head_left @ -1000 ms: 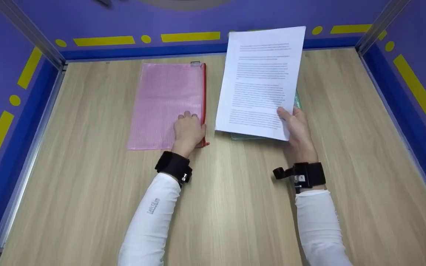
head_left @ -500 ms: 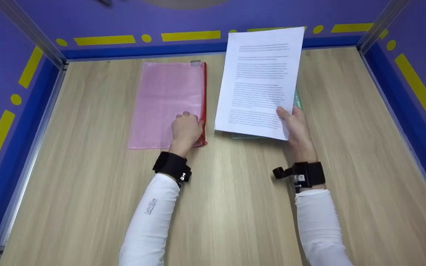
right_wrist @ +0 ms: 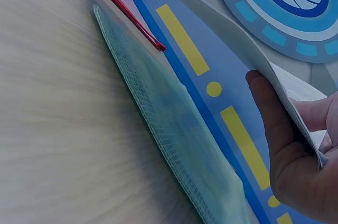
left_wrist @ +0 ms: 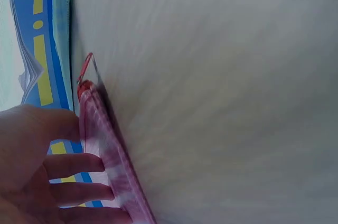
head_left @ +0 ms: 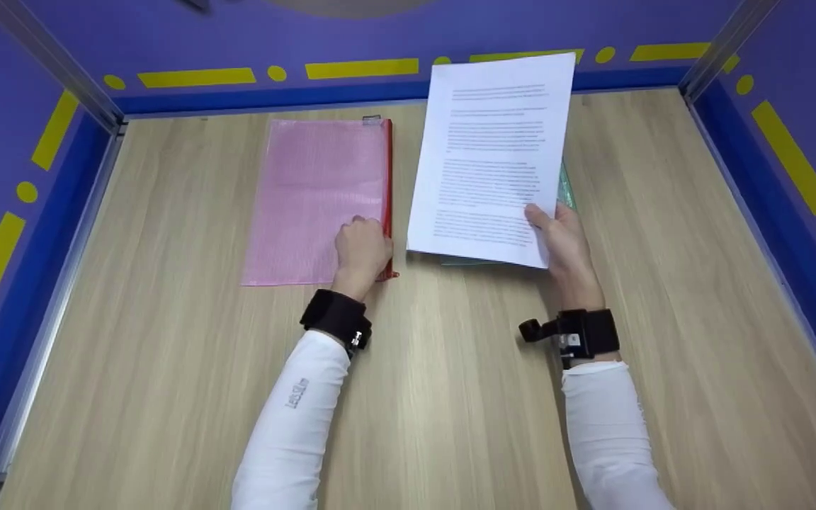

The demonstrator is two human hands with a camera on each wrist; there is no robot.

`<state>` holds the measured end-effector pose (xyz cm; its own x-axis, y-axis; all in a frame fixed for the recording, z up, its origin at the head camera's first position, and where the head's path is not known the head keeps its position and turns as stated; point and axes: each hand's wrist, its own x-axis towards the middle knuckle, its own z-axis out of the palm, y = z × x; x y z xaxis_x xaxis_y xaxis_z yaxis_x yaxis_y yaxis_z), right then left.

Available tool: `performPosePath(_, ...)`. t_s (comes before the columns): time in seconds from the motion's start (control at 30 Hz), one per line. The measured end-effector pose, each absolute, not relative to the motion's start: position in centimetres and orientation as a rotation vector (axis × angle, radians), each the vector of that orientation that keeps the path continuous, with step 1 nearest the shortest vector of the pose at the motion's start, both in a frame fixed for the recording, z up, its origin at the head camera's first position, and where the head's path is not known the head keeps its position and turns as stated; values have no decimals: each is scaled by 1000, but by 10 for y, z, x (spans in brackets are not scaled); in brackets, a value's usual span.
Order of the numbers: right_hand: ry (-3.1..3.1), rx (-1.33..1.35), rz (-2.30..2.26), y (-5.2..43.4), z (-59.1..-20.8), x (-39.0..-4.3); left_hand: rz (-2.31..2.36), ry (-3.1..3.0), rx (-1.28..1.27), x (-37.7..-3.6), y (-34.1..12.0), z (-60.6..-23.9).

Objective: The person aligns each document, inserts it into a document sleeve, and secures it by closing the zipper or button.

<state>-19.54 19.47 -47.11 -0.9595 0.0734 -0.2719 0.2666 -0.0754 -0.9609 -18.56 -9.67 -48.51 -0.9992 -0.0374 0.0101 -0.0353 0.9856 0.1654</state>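
A pink mesh zipper pouch [head_left: 309, 177] with a red zipper [head_left: 389, 163] lies flat on the left. My left hand [head_left: 363, 249] pinches it at the lower part of the zipper edge; the fingers are bent, tips hidden from above. In the left wrist view, the thumb and fingertips meet the pouch [left_wrist: 113, 155] just behind the red zipper pull [left_wrist: 87, 68]. My right hand [head_left: 567, 237] holds a stack of printed paper sheets [head_left: 489, 156] by its lower right edge, thumb on top and fingers underneath. The sheets are tilted up above a green mesh pouch [head_left: 566, 188], which they mostly cover.
The green mesh pouch [right_wrist: 169, 108] lies flat on the wooden table [head_left: 450, 397] in the right wrist view. Blue-purple panels [head_left: 351, 42] with yellow markings close in the back and both sides. Each wrist wears a black strap [head_left: 336, 315].
The left fingers have bent further over the pouch's zipper edge, with little travel. The papers stay in the right hand, shifted very slightly left in view.
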Motion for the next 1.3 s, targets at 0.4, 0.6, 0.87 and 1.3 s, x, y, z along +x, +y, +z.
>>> performPosePath(0.4,2040,387,-2125,193,-471,-196,-542,-3021,152,-184,-108,-485)
performPosePath(0.6,1996,379,-2149,193,-472,-198,-701,-3009,167,-182,-118,-483)
performPosePath(0.87,1987,360,-2145,192,-473,-197,-864,-2968,192,-177,-131,-483)
performPosePath(1.3,1924,258,-2140,191,-470,-192,-982,-2973,194,-173,-135,-485)
